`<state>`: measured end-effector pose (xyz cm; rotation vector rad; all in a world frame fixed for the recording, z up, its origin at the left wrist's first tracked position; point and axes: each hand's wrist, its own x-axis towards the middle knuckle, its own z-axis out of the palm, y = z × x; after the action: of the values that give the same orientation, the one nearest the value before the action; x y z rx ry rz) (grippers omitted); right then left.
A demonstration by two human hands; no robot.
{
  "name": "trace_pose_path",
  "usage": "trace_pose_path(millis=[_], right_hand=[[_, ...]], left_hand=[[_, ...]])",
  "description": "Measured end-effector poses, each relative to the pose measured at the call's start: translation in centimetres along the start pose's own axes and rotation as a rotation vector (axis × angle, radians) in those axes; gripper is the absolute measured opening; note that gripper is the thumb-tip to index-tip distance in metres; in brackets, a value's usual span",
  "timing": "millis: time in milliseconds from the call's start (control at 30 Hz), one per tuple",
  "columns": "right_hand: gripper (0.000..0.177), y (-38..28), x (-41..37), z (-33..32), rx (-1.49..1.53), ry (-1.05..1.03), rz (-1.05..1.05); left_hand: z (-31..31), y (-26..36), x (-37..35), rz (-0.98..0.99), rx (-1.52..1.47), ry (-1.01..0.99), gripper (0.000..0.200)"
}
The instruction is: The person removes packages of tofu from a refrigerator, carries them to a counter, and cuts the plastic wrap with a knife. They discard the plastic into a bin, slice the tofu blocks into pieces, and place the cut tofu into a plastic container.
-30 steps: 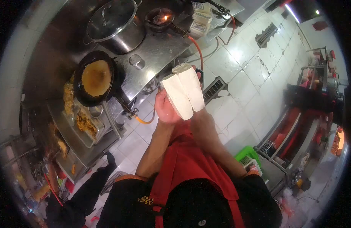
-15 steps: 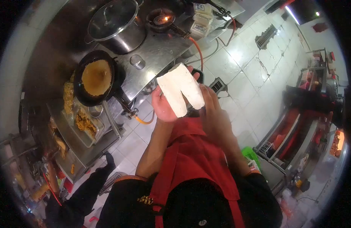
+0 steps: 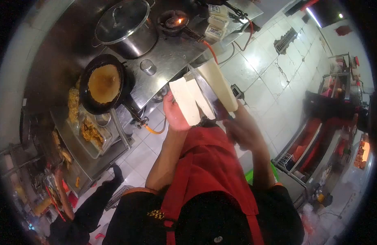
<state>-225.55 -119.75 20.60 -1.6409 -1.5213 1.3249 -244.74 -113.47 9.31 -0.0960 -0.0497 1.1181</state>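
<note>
White slabs of tofu (image 3: 184, 102) lie across the palm of my left hand (image 3: 173, 113), whose thumb curls up along their left edge. Two cut pieces rest side by side there, with a gap between them. My right hand (image 3: 245, 128) is closed around the handle of a knife (image 3: 205, 87), mostly hidden by the fingers. The wide blade slants up and left beside the middle slab. Another long piece of tofu (image 3: 219, 83) sits on the blade's right side, its lower end close to my right fingers.
On the steel counter (image 3: 168, 53) stand a lidded pot (image 3: 133, 41), a lit burner (image 3: 173, 20) and a small metal cup (image 3: 147, 66). A pan (image 3: 102, 83) holds a flat brown round. Fried food (image 3: 91, 134) fills a tray at left. Another person's arm (image 3: 62, 196) shows lower left.
My right hand has moved right and down; the knife now shows between the pieces. The right-hand tofu piece has separated and shifted right and up with the blade. My left hand stays put.
</note>
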Motion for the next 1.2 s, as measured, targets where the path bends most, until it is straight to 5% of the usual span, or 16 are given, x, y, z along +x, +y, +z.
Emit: trace_pose_path(millis=[67, 100, 133, 200, 267, 367, 433, 533, 600, 633, 733, 767, 833, 900, 1200], right_hand=[[0.062, 1.0, -0.2, -1.0, 0.695, -0.236, 0.120], [0.062, 2.2, -0.2, -1.1, 0.696, -0.236, 0.120], [0.061, 4.1, 0.1, -0.9, 0.928, -0.341, 0.152], [0.060, 6.6, 0.5, 0.5, 1.158, -0.449, 0.181], [0.047, 7.8, 0.5, 2.6, 1.721, -0.678, 0.125], [0.051, 8.1, 0.8, 3.8, 1.862, -0.786, 0.271], [0.044, 7.9, 1.2, 4.1, 1.900, -0.794, 0.227], [0.041, 6.9, 1.8, 3.1, 1.680, -0.886, 0.194], [0.032, 5.1, 1.0, 2.5, 0.951, -0.285, 0.289], [0.032, 3.7, 0.4, 2.3, 0.951, -0.291, 0.289], [0.019, -0.1, -1.7, 2.8, 0.074, 0.020, -0.028], [0.019, -0.7, -2.2, 3.6, 0.077, 0.017, -0.030], [0.019, -2.3, -2.7, 5.6, -0.373, 0.091, -0.087], [0.020, -3.5, -2.4, 6.2, -0.343, 0.018, 0.037], [0.021, -1.3, -2.2, 7.7, -0.342, 0.082, -0.142]], left_hand=[[0.8, -0.1, 0.2, 0.011, 0.018, -0.082, 0.066], [1.2, -0.3, 0.4, 0.019, 0.036, -0.165, 0.068], [1.1, -0.7, 0.0, 0.125, 0.228, 0.031, 0.071], [2.6, -1.1, 0.4, 0.119, 0.228, 0.017, 0.073], [3.1, -1.3, 1.1, 0.133, 0.291, 0.087, 0.075], [3.6, -1.4, 1.6, -0.008, 0.204, -0.197, 0.080], [4.5, -1.6, 1.6, -0.055, 0.156, -0.139, 0.076], [5.2, -2.1, 1.2, -0.004, 0.104, -0.026, 0.069], [3.4, -0.8, 1.3, -0.152, 0.067, -0.275, 0.066], [3.5, -0.8, 1.3, -0.148, 0.070, -0.274, 0.066], [3.9, -0.7, 1.5, 0.137, 0.147, -0.041, 0.063], [3.7, -0.4, 1.6, 0.140, 0.151, -0.039, 0.063], [3.0, -0.1, 1.6, 0.085, 0.220, -0.068, 0.063], [3.3, -0.2, 1.7, 0.073, 0.207, -0.067, 0.064], [4.6, -0.7, 1.6, 0.083, 0.208, -0.076, 0.062]])
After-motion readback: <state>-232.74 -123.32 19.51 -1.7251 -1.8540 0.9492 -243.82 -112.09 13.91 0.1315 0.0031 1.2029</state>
